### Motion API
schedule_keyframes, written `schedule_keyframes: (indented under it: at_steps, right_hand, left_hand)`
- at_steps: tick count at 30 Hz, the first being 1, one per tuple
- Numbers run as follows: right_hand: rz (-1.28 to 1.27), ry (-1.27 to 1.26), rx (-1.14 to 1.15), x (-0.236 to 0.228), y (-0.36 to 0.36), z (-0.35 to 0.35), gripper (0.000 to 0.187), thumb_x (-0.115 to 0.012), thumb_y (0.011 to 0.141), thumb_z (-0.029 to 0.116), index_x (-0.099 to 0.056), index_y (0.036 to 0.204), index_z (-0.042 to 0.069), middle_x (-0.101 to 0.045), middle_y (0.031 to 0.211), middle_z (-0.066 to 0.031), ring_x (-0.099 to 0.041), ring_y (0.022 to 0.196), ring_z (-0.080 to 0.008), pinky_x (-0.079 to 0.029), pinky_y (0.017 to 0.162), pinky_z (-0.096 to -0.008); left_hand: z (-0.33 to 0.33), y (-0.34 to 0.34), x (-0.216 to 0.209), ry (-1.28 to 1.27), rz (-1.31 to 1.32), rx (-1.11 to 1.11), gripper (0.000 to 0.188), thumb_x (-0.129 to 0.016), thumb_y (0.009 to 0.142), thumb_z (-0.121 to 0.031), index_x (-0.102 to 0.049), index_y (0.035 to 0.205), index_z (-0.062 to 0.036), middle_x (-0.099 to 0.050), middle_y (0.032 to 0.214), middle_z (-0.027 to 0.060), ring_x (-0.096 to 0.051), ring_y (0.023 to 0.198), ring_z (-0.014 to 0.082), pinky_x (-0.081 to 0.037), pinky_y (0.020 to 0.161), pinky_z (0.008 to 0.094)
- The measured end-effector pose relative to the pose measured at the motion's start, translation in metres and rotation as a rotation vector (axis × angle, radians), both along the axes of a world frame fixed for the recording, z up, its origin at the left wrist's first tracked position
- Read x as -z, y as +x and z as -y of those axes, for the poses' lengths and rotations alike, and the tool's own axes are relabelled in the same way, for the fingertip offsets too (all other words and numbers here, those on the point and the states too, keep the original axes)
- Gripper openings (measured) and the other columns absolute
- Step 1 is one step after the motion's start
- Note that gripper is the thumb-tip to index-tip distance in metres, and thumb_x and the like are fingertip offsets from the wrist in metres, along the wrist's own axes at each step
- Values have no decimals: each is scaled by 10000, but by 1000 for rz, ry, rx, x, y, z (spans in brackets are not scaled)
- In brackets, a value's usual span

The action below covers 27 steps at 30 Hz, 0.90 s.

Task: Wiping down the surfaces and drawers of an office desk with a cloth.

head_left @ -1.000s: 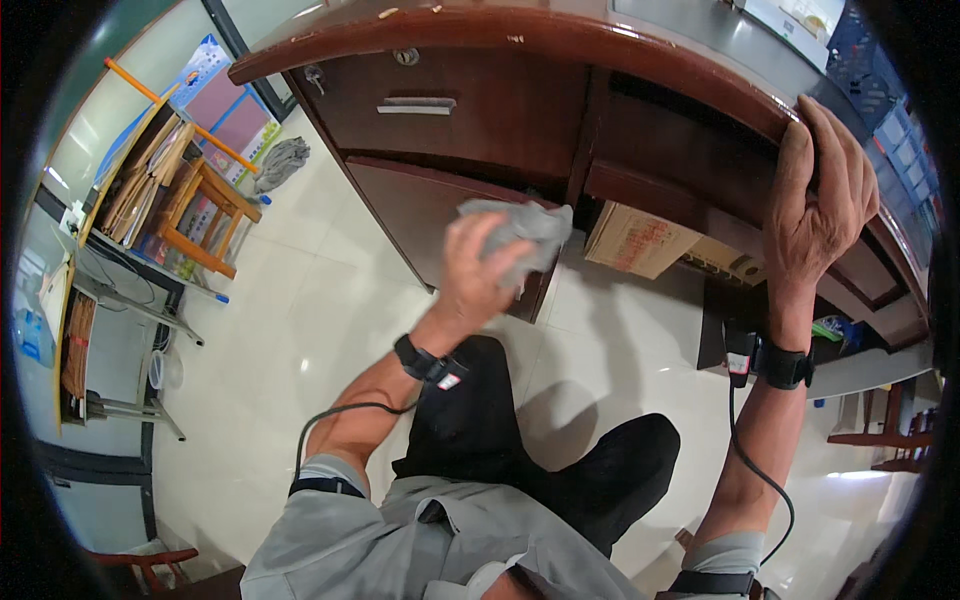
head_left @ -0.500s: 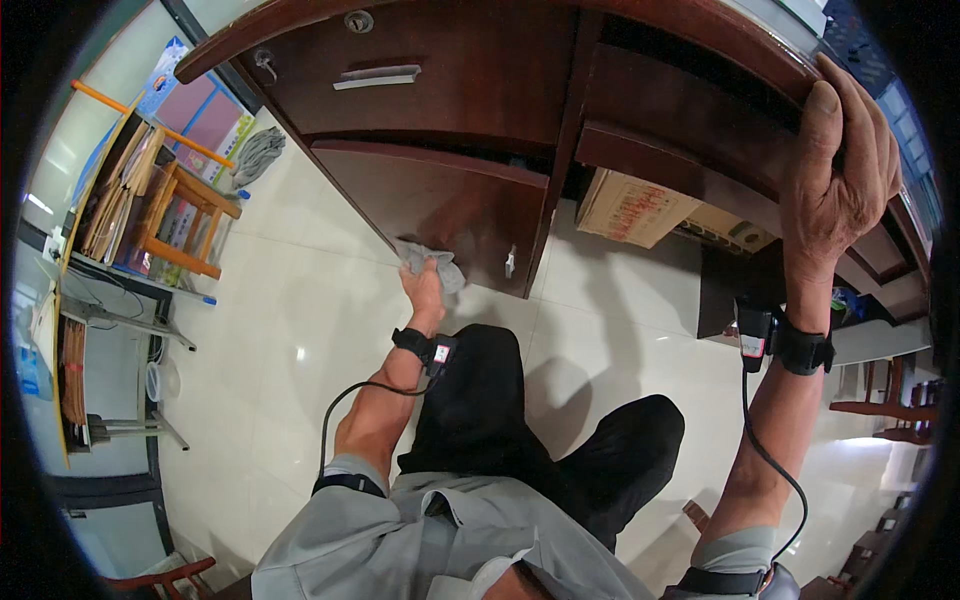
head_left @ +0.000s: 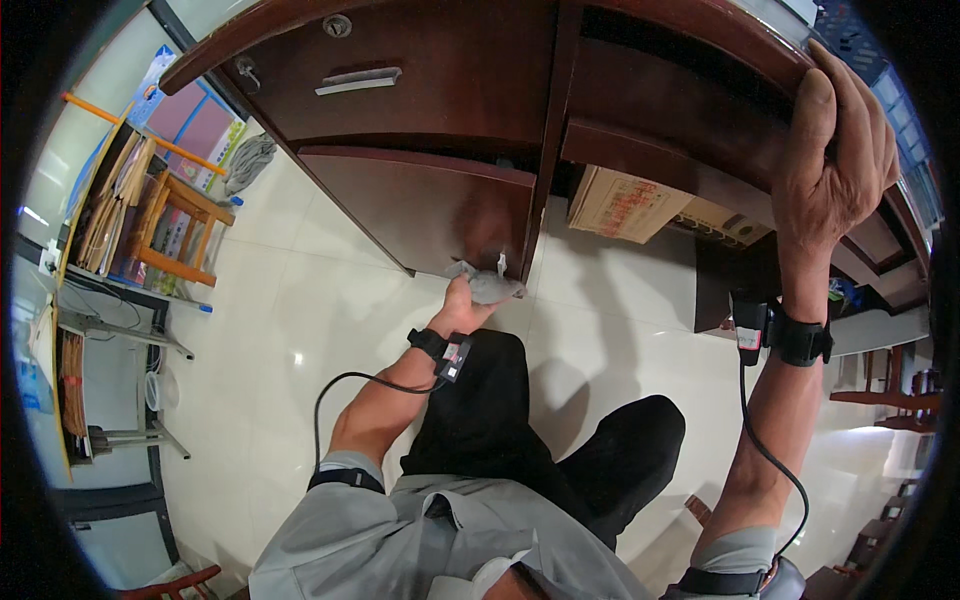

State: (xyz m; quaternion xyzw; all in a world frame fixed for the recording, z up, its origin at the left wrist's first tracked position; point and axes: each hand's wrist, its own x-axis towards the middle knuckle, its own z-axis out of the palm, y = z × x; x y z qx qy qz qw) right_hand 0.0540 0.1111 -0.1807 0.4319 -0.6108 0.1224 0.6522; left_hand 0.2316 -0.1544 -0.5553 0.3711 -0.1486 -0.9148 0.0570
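My left hand (head_left: pixel 462 311) is closed on a crumpled grey cloth (head_left: pixel 492 287). The cloth lies against the lower right part of a dark red-brown cabinet door (head_left: pixel 410 195), just under its small pale handle (head_left: pixel 502 263). Part of my left fingers is hidden by the cloth. At the upper right, my right hand (head_left: pixel 830 165) rests over the curved edge of the wooden desk (head_left: pixel 740 28), with its fingers stretched out on top. Nothing loose shows in it.
Above the door sits a drawer (head_left: pixel 430 40) with a pale handle and locks. A cardboard box (head_left: pixel 625 205) stands under the desk at right. A wooden stool (head_left: pixel 180 230), stacked folders (head_left: pixel 112 205) and a grey mop head (head_left: pixel 250 163) are at the left.
My left hand has slid the cloth rightward and slightly down along the door's lower edge, towards the handle. My right hand stays on the desk edge. The view has shifted slightly.
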Motion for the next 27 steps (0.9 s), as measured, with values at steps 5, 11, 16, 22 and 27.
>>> schedule_keyframes:
  at_steps: [5,11,16,22,27]
  right_hand:
    - [31,-61,-50,2,3,7,237,-630,984,274,-751,1126,129,-745,1079,-48,-677,1003,-151,-456,931,-312]
    - [46,-66,-10,7,2,5,258,-637,977,322,-756,1123,146,-742,1082,-35,-657,1025,-139,-438,901,-300]
    - [-60,-144,-9,2,25,20,173,-658,888,128,-681,1001,-1,-658,934,-121,-593,918,-275,-389,894,-387]
    - [37,-221,-64,2,34,30,145,-687,843,118,-691,944,15,-662,880,-88,-599,856,-249,-393,864,-372]
    - [-108,-290,-257,4,8,32,148,-699,837,141,-693,930,27,-658,883,-72,-593,836,-243,-392,848,-365]
  left_hand:
    - [24,9,-5,-112,-70,41,424,-346,1052,-254,-438,1389,-15,-528,1395,167,-491,1311,351,-398,1126,545]
    - [69,32,-37,-417,43,-75,256,-519,1002,-250,-580,1168,-65,-653,1164,110,-632,1098,295,-506,994,519]
    - [105,42,-99,-932,91,-354,433,-641,947,-263,-536,1244,33,-593,1225,159,-596,1132,288,-487,962,425]
    - [38,35,-146,-2104,223,-368,566,-782,830,-241,-534,1249,48,-507,1251,215,-510,1160,366,-413,1009,435]
    - [-19,9,-159,-2444,52,-342,498,-865,697,-164,-654,1141,-83,-505,1238,209,-508,1121,412,-443,952,468]
